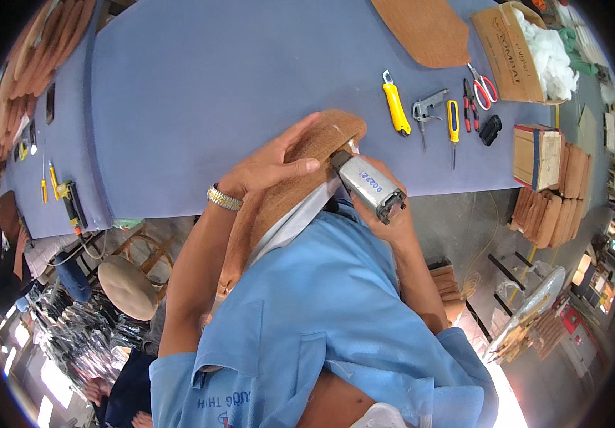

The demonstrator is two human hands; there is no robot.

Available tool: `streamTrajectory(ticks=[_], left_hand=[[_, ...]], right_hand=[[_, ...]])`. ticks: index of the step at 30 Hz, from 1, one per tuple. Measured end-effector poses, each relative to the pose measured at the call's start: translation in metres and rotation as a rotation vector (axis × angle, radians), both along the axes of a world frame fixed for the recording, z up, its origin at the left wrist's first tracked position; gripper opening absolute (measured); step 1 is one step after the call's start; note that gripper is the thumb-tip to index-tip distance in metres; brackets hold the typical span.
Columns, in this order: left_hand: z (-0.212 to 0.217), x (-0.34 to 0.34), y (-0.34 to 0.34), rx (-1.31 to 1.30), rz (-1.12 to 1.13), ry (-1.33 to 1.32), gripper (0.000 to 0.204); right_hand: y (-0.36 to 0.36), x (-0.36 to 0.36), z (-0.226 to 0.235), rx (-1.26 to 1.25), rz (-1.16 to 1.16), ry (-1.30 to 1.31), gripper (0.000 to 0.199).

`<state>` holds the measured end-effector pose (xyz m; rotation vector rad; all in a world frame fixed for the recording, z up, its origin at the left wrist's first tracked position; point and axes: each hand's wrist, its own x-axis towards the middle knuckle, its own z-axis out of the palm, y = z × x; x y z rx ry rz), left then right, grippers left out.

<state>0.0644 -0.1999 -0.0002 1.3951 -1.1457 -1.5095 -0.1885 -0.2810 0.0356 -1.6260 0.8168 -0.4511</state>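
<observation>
Pressed against my blue shirt [336,299], the brown panel [300,178] is pinned under my left hand [268,167]; right fingers [386,221] grip the stapler [368,187]. Mid-fastening, I judge; next shot needs nose squarely on edge.

carton: [511,53] we see a tan cardboard box at 1 o'clock on the blue table, open top, white fluff inside, dark print on its side
tool label: [369,182] white strip w/ blue handwriting on the silver tool, centre, just past 12 o'clock
</observation>
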Motion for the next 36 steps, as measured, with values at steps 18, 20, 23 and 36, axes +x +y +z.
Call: streamTrajectory(ticks=[18, 20, 23, 36], left_hand=[[0.035, -0.054, 0.015, 0.059, 0.052, -0.812, 0.079], [0.035, -0.054, 0.015, 0.055, 0.058, -0.818, 0.079], [0.033, -0.053, 0.015, 0.051, 0.054, -0.832, 0.079], [0.033, -0.053, 0.011, 0.035, 0.078, -0.902, 0.075]], right_hand=[[0.013, -0.014, -0.006, 0.099, -0.006, 0.003, 0.069], [0.014, -0.016, -0.006, 0.123, 0.01, 0.016, 0.069], [0.013, -0.016, -0.008, 0.125, 0.027, 0.015, 0.069], [0.008, 0.003, -0.001, -0.035, 0.031, 0.009, 0.067]])
